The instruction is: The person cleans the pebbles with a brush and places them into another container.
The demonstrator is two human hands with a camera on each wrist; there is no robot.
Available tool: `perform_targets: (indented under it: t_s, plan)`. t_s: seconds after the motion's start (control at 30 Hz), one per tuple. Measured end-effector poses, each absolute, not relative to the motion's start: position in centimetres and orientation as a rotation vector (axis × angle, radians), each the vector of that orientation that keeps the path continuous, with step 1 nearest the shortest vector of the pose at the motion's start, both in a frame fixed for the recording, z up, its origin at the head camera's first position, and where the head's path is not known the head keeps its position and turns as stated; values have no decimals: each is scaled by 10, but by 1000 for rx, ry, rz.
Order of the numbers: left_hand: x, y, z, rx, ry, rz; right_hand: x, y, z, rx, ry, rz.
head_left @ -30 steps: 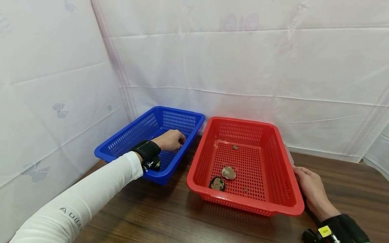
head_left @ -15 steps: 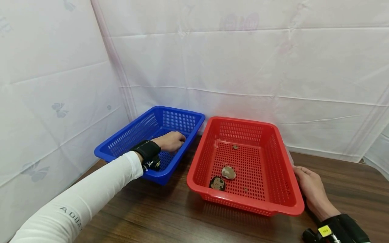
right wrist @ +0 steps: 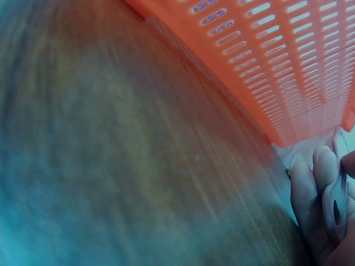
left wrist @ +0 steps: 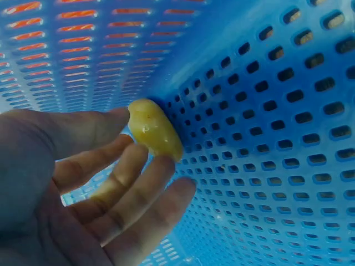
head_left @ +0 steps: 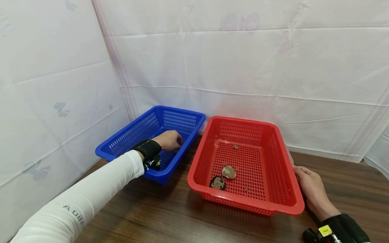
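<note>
My left hand [head_left: 168, 140] reaches down into the blue basket [head_left: 120, 148]. In the left wrist view, a smooth, oval yellow stone [left wrist: 154, 128] lies between the thumb tip and fingertips of that hand, low against the perforated blue plastic. My right hand [head_left: 311, 189] is beside the right wall of the red basket [head_left: 243, 206]. The right wrist view shows its fingers gripping a pale, flat handle [right wrist: 333, 208] with a slot in its end. The rest of that piece is mostly hidden behind the basket.
Inside the red basket lie a tan-and-white flat stone [head_left: 229, 172], a black-and-tan mottled one [head_left: 217, 183] and two small bits, one of them a small tan piece [head_left: 235, 146]. Both baskets stand on a dark wooden table [head_left: 143, 209]. A white curtain [head_left: 237, 67] closes the back and left.
My left hand shifts slightly inside the blue basket and its fingers curl downward more than half a second ago. My right hand and the red basket stay put.
</note>
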State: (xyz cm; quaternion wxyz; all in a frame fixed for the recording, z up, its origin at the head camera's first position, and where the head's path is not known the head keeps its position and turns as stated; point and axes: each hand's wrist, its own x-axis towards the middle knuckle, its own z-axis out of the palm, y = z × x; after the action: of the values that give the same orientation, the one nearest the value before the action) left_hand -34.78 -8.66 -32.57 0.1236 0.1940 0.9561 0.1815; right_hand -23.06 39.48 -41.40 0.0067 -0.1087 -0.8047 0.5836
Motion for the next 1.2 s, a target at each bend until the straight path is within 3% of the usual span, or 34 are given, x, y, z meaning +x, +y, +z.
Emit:
perform_targets:
  t_s: [1.2]
  plan:
    - [-356,-94,-335,405,2879,544,-230,395,-415,-325,-2489,1845]
